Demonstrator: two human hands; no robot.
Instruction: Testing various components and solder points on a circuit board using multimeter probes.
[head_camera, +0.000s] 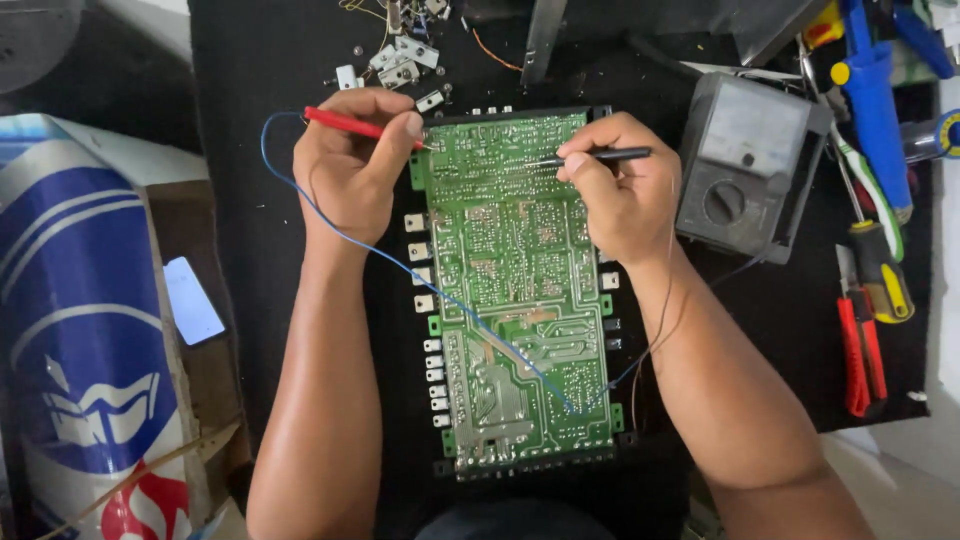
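A green circuit board (515, 290) lies solder side up on a black mat (250, 80). My left hand (350, 165) pinches a red test probe (345, 124), its tip touching the board's upper left corner. My right hand (620, 185) holds a black test probe (610, 154), its tip pointing left onto the board's upper middle. A blue wire (400, 262) loops from the red probe across the board. A grey analogue multimeter (748, 165) sits just right of my right hand.
Small loose metal parts (400, 60) lie at the mat's far edge. Screwdrivers and red-handled pliers (865, 340) lie along the right side, with a blue tool (875, 100) above. A blue and white bag (80, 330) and a phone (192, 298) are at the left.
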